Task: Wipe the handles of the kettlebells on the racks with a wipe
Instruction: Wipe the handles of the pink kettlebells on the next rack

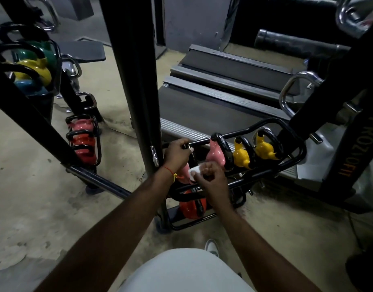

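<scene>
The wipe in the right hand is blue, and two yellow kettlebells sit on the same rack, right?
Not quite. The head view shows the wipe is white, not blue. The right hand does hold it, and two yellow kettlebells do sit on the same rack.

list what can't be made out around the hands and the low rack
Head view only.
Wipe: mostly covered by the right hand; only a white patch shows.
Black bar in the left hand: part of the rack or a kettlebell handle, the fingers hide which.
Red kettlebell: partly behind the right forearm and the rack's bars.
</scene>
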